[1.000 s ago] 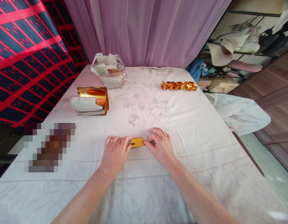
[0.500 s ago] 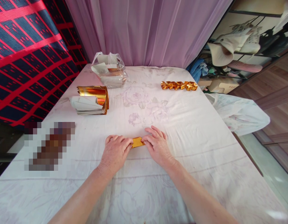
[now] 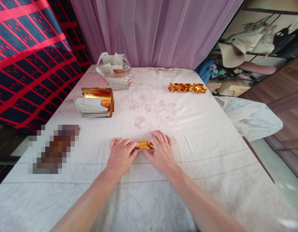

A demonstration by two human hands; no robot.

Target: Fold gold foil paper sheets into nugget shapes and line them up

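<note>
— What did the head view show at centre frame?

— A person's left hand (image 3: 121,155) and right hand (image 3: 160,152) met over a small folded piece of gold paper (image 3: 145,145) on the white floral tablecloth (image 3: 211,154). Fingers of both hands were curled narrow, their tips pinching and pressing the paper's two ends flat against the cloth, seemingly to hold a crease.

— And the rest of the table?

— At upper left of the frame lay a stack of gold-faced sheets (image 3: 97,103), its top leaves curled back, within the left arm's reach. Behind it, toward top centre, sat a clear plastic bag of paper (image 3: 114,71). At upper right, a row of folded gold pieces (image 3: 187,87) lay end to end, well apart from the hands, apparently set aside. A blurred patch covered something at lower left.

— Beyond the table?

— A lilac curtain (image 3: 151,32) hung behind, with cluttered shelves (image 3: 255,48) at far right.
</note>
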